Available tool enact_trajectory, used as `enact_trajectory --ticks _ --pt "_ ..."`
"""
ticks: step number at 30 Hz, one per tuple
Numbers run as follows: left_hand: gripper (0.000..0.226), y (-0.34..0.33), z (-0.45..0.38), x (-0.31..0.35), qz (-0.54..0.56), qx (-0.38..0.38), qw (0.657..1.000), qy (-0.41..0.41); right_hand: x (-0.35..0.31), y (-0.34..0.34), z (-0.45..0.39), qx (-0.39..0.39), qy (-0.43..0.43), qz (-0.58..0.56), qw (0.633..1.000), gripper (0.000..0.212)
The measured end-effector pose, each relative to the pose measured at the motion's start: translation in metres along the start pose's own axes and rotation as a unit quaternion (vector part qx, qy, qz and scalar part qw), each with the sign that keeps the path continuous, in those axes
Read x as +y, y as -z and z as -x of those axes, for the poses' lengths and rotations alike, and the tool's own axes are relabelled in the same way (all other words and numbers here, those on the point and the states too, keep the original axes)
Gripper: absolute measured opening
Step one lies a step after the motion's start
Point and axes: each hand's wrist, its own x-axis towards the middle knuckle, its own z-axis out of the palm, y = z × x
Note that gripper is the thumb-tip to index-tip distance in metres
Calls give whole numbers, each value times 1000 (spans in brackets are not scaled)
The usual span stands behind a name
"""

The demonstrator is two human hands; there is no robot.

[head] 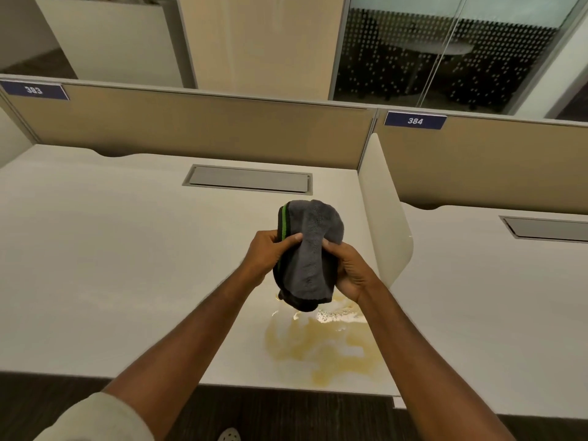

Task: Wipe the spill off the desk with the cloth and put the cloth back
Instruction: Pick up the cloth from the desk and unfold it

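A grey cloth (pixel 308 253) with a black and green edge hangs bunched between both hands, held in the air above the white desk (pixel 111 249). My left hand (pixel 265 257) grips its left side, thumb across the green stripe. My right hand (pixel 348 270) grips its right side from below. A yellowish spill (pixel 318 348) with a foamy patch spreads on the desk just below the cloth, reaching close to the front edge. The cloth's lower end hangs just above the spill's far edge.
A grey cable hatch (pixel 248 179) is set into the desk behind the cloth. A white divider panel (pixel 385 214) stands on the right, with a second desk (pixel 493 297) beyond it. Tan partitions (pixel 191 128) marked 383 and 384 close the back. Dark floor lies below the front edge.
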Motion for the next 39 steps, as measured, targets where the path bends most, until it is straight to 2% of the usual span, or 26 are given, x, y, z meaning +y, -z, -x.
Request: enact_trajectory --ticks 6,10,14,19,27,32,39 --pt "10 10 -4 6 -9 41 999 -9 -6 6 -10 22 40 -26 999 48" --pt "13 27 -9 9 13 47 999 1 -17 23 -17 73 32 71 994 41" --pt "13 38 -12 6 20 58 998 13 -26 41 -20 55 -7 195 979 31" --pt "12 43 -17 -4 43 99 992 58 -34 53 -21 55 -10 230 972 17" --pt "15 44 -14 -12 33 67 994 80 -27 63 -13 96 32 279 955 14" --pt "4 41 -8 -23 -7 32 996 81 -12 75 -1 89 36 297 950 13" --pt "6 14 6 -54 13 45 994 103 14 97 15 129 40 287 948 14"
